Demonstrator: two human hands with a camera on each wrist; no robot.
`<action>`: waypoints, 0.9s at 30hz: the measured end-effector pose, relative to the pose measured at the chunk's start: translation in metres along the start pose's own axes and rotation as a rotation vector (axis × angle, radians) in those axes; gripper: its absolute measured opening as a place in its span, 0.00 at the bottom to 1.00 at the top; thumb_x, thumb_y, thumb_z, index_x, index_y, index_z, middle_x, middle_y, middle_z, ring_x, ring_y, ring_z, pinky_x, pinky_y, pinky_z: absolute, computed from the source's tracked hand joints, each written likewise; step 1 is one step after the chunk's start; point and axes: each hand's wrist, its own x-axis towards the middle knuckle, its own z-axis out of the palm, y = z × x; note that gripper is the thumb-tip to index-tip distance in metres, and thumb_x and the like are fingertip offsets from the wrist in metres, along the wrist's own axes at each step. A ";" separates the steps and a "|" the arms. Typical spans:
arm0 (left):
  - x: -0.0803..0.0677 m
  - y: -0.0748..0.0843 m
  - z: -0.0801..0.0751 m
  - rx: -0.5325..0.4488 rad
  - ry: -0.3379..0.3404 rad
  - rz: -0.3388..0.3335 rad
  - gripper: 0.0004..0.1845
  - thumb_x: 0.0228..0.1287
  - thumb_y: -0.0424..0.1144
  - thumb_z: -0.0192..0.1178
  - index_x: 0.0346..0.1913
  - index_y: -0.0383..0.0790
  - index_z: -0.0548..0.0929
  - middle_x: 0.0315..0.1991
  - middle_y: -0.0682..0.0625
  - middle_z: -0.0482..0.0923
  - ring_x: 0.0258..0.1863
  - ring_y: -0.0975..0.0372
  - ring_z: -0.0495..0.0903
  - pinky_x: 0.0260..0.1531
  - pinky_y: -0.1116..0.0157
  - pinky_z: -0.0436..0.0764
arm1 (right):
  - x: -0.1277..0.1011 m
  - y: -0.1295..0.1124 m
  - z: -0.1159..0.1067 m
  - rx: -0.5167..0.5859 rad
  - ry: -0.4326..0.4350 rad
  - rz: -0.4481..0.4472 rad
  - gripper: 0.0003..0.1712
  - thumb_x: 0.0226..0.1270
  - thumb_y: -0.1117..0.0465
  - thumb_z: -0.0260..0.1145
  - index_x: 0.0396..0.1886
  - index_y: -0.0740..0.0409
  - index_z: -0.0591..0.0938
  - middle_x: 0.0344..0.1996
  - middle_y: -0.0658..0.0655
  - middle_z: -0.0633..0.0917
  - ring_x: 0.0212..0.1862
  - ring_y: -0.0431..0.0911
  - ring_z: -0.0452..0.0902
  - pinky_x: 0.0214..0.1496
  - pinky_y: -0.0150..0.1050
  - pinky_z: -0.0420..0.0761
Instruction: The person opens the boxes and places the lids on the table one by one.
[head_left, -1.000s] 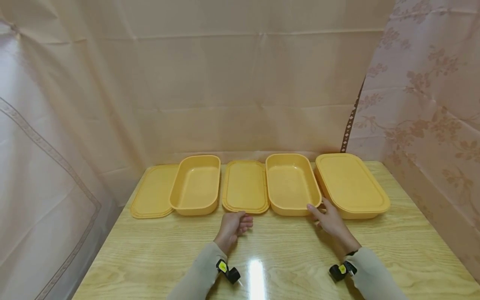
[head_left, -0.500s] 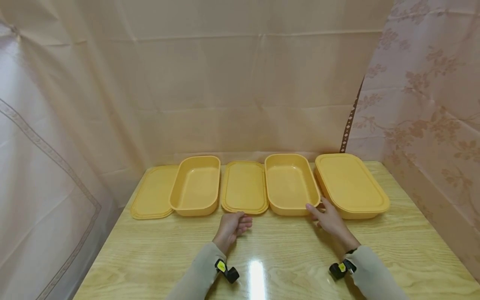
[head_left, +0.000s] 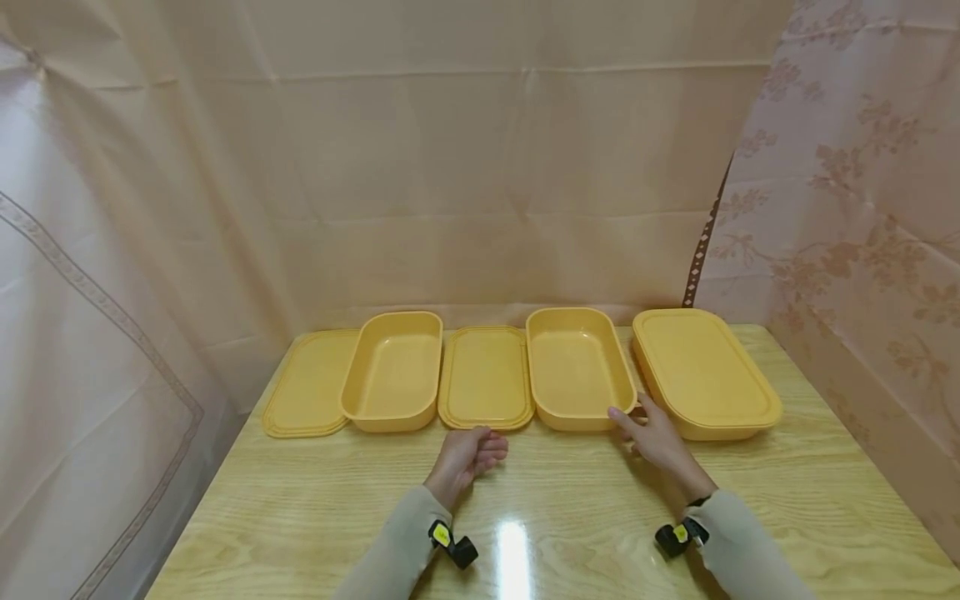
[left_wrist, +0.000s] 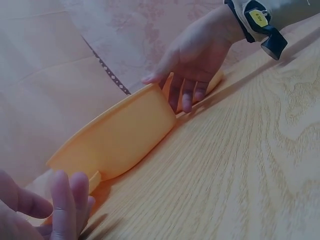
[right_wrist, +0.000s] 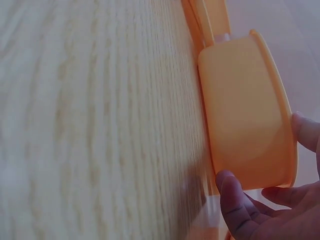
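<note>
The open yellow container [head_left: 577, 368] is gripped at its near right corner by the right hand [head_left: 654, 437], thumb on the rim, fingers against the side. The left hand [head_left: 467, 454], loosely curled and holding nothing, is rested on the tabletop [head_left: 570, 525] just before the flat lid [head_left: 485, 377].

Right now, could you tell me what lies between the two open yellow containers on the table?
In the head view, a flat yellow lid lies between the left open container and the right open container.

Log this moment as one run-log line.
right hand: grips near corner of open box | left hand: loosely curled, holds nothing, near loose lid | lidded box: right of open box
</note>
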 end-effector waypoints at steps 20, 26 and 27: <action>0.000 0.004 0.008 0.117 -0.039 0.035 0.17 0.68 0.37 0.55 0.50 0.25 0.81 0.31 0.47 0.88 0.23 0.68 0.83 0.24 0.73 0.82 | -0.005 -0.004 -0.005 -0.052 0.020 0.019 0.41 0.72 0.45 0.59 0.71 0.67 0.59 0.51 0.69 0.75 0.41 0.50 0.81 0.31 0.36 0.81; 0.000 0.003 0.012 0.072 -0.053 0.075 0.17 0.66 0.35 0.57 0.50 0.23 0.80 0.31 0.47 0.87 0.24 0.67 0.83 0.27 0.72 0.83 | -0.006 -0.004 -0.005 -0.091 0.031 0.016 0.42 0.71 0.43 0.59 0.71 0.67 0.60 0.51 0.68 0.75 0.42 0.50 0.81 0.30 0.36 0.80; 0.000 0.003 0.013 0.071 -0.057 0.088 0.17 0.66 0.35 0.57 0.50 0.22 0.80 0.30 0.47 0.87 0.24 0.67 0.83 0.27 0.72 0.83 | -0.006 -0.004 -0.005 -0.097 0.033 0.011 0.42 0.71 0.43 0.59 0.71 0.67 0.61 0.51 0.68 0.75 0.42 0.50 0.82 0.30 0.36 0.80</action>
